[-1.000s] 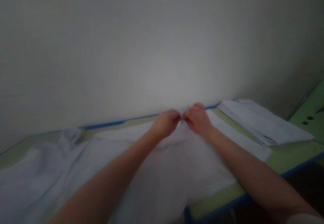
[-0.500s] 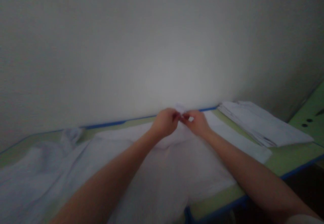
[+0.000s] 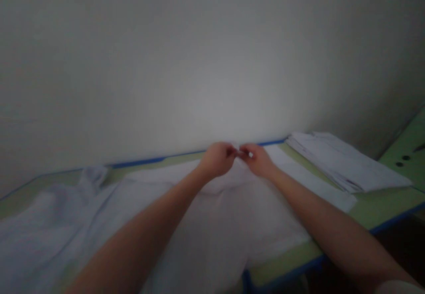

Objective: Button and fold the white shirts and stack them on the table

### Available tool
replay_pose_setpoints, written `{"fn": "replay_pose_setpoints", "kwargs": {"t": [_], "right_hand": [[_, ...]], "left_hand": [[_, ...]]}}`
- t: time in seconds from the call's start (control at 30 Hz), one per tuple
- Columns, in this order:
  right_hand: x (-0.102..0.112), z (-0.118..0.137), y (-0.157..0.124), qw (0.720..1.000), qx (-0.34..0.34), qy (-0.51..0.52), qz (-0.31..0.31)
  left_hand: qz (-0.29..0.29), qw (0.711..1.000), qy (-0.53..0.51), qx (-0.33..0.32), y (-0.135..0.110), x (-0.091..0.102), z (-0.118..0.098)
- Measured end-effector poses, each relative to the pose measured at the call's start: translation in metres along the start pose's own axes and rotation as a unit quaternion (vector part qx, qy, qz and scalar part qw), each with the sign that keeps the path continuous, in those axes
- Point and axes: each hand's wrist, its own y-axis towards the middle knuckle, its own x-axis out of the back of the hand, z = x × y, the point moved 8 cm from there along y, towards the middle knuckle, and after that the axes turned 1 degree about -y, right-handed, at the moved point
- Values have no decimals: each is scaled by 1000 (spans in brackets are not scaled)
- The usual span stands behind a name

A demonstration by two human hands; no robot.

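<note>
A large white cloth point(image 3: 219, 223) lies spread over the green table, its lower part hanging past the front edge. At its far side, near the wall, my left hand point(image 3: 219, 157) is closed, thumb and fingers pinching the cloth's edge. My right hand point(image 3: 257, 157) faces it, also closed in a pinch on the same edge, with the fingertips of both hands almost touching. Blur hides the exact detail between the fingers. Toward the left the cloth is bunched and wrinkled.
A folded stack of white cloth point(image 3: 348, 161) rests on the table at the right. Beside my right forearm lies a flat white piece point(image 3: 318, 185). The green table point(image 3: 381, 210) has blue edging and meets a pale wall point(image 3: 212, 63). A green panel point(image 3: 413, 145) with dark holes stands far right.
The small pale flap that stuck up above my fingertips has dropped and barely shows now. Both hands stay in nearly the same place.
</note>
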Motion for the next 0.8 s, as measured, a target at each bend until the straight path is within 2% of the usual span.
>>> {"fn": "replay_pose_setpoints", "kwargs": {"t": [0.2,0.3,0.43,0.63,0.73,0.8], "right_hand": [[-4,-4,3,999,-30,5,30],[-5,-4,2,999,-32,-2,29],[-6,4,0,996,-7,-82,39],[-8,22,-3,970,93,-205,88],[-9,25,-3,972,114,-185,91],[-9,21,-1,984,92,-127,82]], "left_hand": [[-32,996,77,-28,-4,2,-8],[-29,995,90,-29,-5,1,-9],[-6,996,83,-22,-3,-3,-7],[38,997,68,-11,-2,-8,-1],[87,996,14,-16,-2,-11,5],[105,994,-29,-23,-2,-7,10]]}}
